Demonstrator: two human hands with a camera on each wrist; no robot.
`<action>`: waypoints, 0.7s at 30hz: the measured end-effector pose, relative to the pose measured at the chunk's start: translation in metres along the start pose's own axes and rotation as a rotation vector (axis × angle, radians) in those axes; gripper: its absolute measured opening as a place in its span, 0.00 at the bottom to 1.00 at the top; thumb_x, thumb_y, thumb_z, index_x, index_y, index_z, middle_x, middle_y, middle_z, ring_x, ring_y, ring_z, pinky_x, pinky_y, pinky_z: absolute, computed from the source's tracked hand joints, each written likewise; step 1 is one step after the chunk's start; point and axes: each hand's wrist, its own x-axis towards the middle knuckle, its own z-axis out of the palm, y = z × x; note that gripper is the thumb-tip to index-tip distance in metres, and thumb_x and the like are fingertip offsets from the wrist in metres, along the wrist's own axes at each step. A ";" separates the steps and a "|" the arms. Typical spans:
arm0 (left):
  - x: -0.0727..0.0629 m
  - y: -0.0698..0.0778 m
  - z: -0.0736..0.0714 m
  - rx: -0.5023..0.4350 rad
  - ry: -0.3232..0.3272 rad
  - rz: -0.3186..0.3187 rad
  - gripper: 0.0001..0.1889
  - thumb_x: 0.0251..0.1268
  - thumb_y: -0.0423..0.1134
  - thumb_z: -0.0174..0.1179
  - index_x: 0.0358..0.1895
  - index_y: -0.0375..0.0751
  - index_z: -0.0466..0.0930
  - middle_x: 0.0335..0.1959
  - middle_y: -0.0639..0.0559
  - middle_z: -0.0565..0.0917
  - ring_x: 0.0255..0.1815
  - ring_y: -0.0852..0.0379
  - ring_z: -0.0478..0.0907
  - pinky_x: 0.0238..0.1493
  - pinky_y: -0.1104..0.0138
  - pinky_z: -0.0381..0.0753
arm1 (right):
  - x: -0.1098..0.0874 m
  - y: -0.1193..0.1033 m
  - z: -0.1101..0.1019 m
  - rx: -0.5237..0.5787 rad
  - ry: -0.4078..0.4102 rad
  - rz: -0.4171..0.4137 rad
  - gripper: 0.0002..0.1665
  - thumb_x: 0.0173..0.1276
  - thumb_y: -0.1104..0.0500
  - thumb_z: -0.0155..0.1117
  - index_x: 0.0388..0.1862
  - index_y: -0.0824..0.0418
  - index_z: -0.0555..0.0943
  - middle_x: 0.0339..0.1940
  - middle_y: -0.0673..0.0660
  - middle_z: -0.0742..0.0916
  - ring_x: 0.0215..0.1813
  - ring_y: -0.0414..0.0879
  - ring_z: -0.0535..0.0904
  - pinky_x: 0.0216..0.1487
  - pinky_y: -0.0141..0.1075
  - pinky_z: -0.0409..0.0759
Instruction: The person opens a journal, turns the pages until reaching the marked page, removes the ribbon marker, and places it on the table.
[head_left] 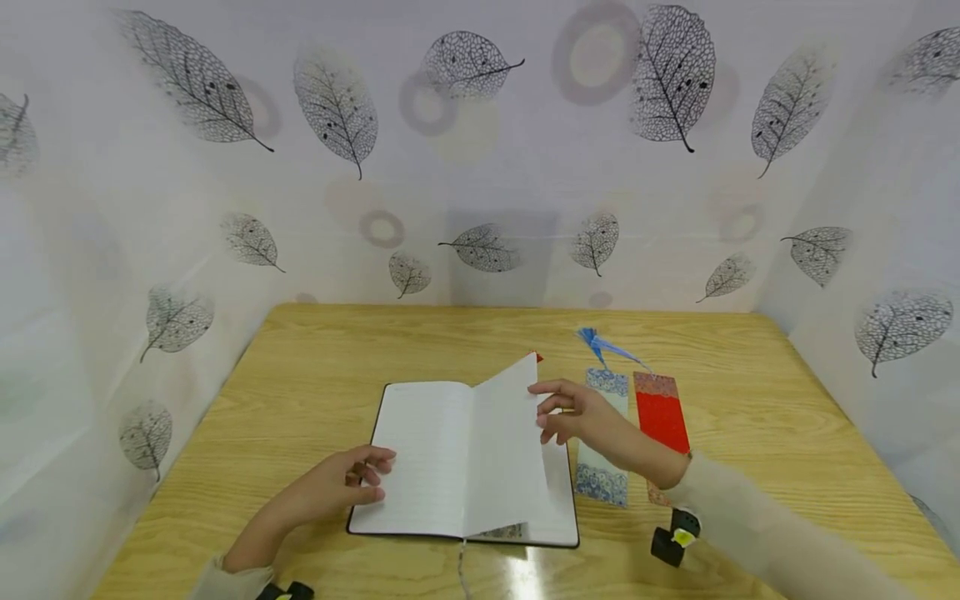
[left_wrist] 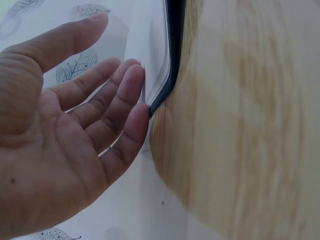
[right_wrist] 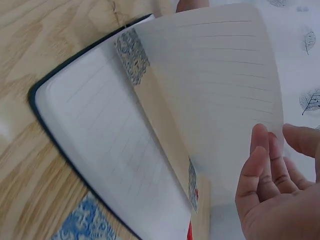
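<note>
An open notebook (head_left: 420,458) with lined white pages and a dark cover lies on the table. My right hand (head_left: 588,421) pinches the outer edge of one raised page (head_left: 506,450), which stands up from the right half. Under that page, the right wrist view shows a tan bookmark (right_wrist: 161,117) with grey-blue patterned ends, lying near the spine. A bit of red (head_left: 538,357) sticks out at the page's top corner. My left hand (head_left: 330,487) is at the notebook's left edge, fingers loosely bent, fingertips against the page edges (left_wrist: 155,65).
Right of the notebook lie a blue-patterned bookmark (head_left: 602,487) and a red bookmark (head_left: 662,417), with blue tassels (head_left: 592,340) above them. A ribbon (head_left: 462,571) hangs from the notebook's bottom. Leaf-printed sheeting (head_left: 495,183) surrounds the wooden table (head_left: 337,342).
</note>
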 end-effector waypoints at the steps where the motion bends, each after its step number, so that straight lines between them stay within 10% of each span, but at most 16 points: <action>1: -0.001 0.000 0.000 0.000 0.001 0.000 0.28 0.65 0.43 0.63 0.63 0.31 0.70 0.53 0.43 0.79 0.47 0.59 0.76 0.45 0.73 0.74 | 0.001 -0.001 0.002 0.019 -0.003 -0.001 0.31 0.70 0.60 0.59 0.69 0.67 0.65 0.45 0.59 0.83 0.38 0.42 0.84 0.41 0.37 0.81; 21: -0.003 -0.002 -0.001 -0.018 0.006 0.008 0.28 0.65 0.42 0.63 0.64 0.30 0.69 0.52 0.42 0.78 0.45 0.62 0.76 0.45 0.73 0.75 | 0.020 0.000 0.038 0.124 0.009 -0.016 0.31 0.70 0.58 0.61 0.67 0.69 0.65 0.37 0.50 0.81 0.31 0.41 0.80 0.37 0.31 0.79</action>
